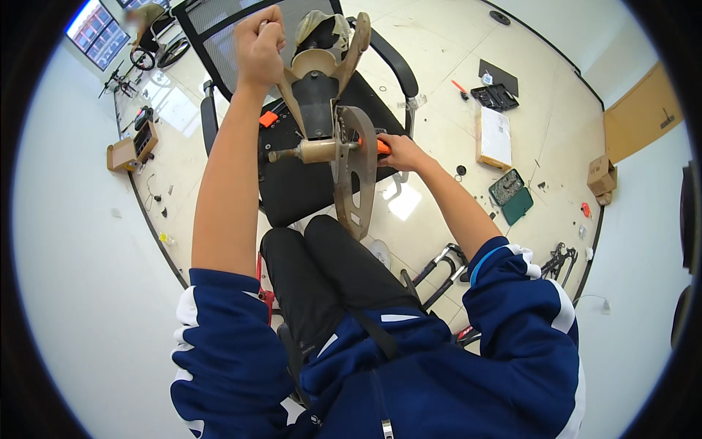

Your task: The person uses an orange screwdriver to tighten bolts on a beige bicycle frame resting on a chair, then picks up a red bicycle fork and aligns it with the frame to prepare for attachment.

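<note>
A tan and dark grey bicycle frame part (317, 106) rests on a black office chair (289, 194) in front of my knees. Its cross tube (316, 151) has an axle end sticking out to the left. A curved, slotted chain guard (360, 179) stands upright at its right side. My right hand (401, 154) is closed around an orange-handled tool (382, 147), whose working end meets the centre of the guard. Raised at the far left of the frame part, my left hand (260, 50) is a fist near a tan strut; what it grips is hidden.
An orange item (268, 118) lies on the seat. To the right on the floor are a black tool case (494, 97), a white-topped box (494, 139) and a green case (518, 205). An open carton (131, 151) stands left. A person (150, 25) is by a bicycle at the far left.
</note>
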A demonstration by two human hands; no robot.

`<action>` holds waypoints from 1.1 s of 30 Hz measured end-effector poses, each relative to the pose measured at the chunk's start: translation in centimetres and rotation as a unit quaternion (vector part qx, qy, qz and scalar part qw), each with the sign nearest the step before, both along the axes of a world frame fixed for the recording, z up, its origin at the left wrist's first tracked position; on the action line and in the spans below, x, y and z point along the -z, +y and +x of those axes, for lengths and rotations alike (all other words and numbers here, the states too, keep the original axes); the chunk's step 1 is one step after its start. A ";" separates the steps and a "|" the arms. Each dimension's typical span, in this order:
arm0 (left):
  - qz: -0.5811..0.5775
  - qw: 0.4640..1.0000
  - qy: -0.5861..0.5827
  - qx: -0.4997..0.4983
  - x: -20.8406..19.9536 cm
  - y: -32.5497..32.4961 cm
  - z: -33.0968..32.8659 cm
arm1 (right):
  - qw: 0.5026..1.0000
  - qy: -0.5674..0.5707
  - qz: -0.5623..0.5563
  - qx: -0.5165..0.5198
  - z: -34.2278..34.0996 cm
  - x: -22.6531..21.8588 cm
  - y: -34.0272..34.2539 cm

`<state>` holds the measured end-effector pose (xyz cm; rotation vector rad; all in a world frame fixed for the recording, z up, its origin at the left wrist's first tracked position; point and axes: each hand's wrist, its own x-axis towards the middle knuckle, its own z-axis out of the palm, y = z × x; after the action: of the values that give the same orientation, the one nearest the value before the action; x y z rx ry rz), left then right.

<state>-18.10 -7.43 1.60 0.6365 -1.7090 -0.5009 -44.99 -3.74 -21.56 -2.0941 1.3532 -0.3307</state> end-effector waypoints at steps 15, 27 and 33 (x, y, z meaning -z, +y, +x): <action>-0.007 0.995 0.093 -0.023 0.1 1.4 4.1 | 0.944 -0.233 -0.099 0.214 3.1 5.1 10.0; 0.003 0.997 0.068 -0.042 0.3 1.4 4.2 | 0.811 -0.416 0.292 0.290 -0.8 11.0 14.9; 0.029 0.994 0.104 -0.002 0.3 0.9 5.0 | 0.924 -0.240 0.172 0.244 0.8 13.8 20.8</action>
<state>-13.12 -6.53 1.29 0.6066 -1.5002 -0.5948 -44.20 17.05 -35.32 -1.2589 1.4748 -0.7034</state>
